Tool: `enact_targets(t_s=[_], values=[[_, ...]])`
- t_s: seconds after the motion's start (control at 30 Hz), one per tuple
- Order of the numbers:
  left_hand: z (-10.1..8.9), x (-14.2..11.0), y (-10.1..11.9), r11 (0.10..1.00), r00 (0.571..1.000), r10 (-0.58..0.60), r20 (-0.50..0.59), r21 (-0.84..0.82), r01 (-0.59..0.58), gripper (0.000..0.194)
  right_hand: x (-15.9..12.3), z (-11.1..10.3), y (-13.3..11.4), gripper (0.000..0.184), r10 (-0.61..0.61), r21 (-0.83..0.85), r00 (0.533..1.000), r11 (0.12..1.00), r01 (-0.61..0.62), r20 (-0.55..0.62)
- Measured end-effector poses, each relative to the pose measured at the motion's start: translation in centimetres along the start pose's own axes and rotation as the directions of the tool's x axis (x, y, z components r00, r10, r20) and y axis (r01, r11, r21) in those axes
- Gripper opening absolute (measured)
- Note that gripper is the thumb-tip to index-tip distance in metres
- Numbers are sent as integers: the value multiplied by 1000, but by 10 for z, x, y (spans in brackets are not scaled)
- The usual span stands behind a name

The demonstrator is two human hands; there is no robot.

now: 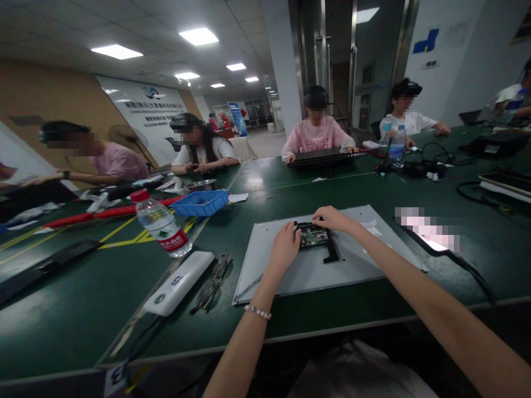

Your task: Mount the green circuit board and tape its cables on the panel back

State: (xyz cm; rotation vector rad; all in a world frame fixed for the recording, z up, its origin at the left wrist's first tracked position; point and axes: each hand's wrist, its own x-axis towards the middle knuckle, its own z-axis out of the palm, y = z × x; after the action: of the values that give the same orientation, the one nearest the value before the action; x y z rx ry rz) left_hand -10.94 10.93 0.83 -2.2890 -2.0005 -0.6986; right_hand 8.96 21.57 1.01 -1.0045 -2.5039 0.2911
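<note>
The step in hand appears to be working a black frame [332, 253] around a circuit board [314, 236] on the grey panel [290, 282]: left hand [286, 243] curled at its left edge, right hand [331, 218] bent over its far edge, any pinch too small to tell. The next move likely calls for gentle evenness.
</note>
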Motion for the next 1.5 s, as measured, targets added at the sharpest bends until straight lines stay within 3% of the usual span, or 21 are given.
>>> enact_targets(t_s=[0.1,0.27,0.47,0.57,0.7,0.93,1.1,1.23,1.5], values=[[-5,2,1,999,998,-42,51,16,42,43,-2,1,1,22,-21,-31,1000,999,21,18],[-10,7,7,996,993,-65,104,74,57,41,2,4,-7,22,87,-101,996,991,-86,10],[-26,22,4,978,980,-125,154,186,96,30,-10,-20,-5,27,153,-182,981,968,-173,-118],[-29,30,3,971,971,-133,198,222,87,29,-25,-26,1,27,215,-254,974,940,-226,-72],[-24,35,7,954,968,-168,186,276,112,30,-36,-18,8,28,282,-263,959,927,-269,12],[-20,38,15,917,975,-164,154,388,93,32,-39,-9,26,32,231,-154,972,960,-235,-40],[-28,36,5,892,988,-128,89,445,76,35,-44,-12,30,31,272,-101,959,955,-279,-79],[-30,30,-2,874,990,-88,108,486,25,35,-45,-12,29,31,256,-78,957,960,-268,-136],[-22,23,-3,907,989,-78,128,420,18,37,-43,-9,29,27,114,-101,990,987,-122,-82]])
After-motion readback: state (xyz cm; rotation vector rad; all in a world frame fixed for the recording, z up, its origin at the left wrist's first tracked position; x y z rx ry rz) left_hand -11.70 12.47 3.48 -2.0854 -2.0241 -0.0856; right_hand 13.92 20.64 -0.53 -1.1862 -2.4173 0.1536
